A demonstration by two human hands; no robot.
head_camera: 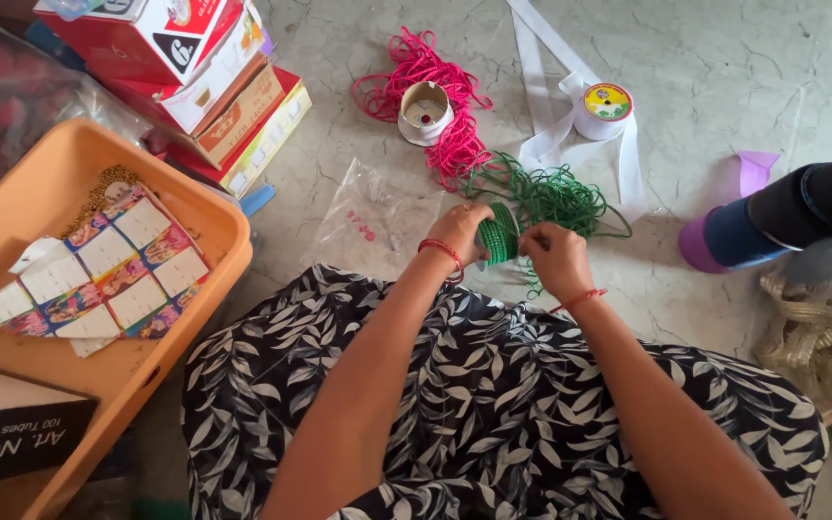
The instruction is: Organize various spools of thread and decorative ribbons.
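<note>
My left hand (456, 234) grips a small spool wound with green cord (499, 234), held just above my lap. My right hand (556, 258) pinches the green cord right beside the spool. A loose tangle of green cord (551, 197) lies on the floor just beyond both hands. Red thread bands circle both wrists. My lap is covered by dark cloth with a white leaf print (493, 404).
A pink cord pile (435, 106) surrounds a white cup-like spool (425, 113). White ribbon roll (602, 108) lies farther right. Clear plastic bag (373, 217), stacked cartons (214, 87), orange tray (161, 356) holding card strips at left. Rolls of coloured ribbon (772, 226) at right.
</note>
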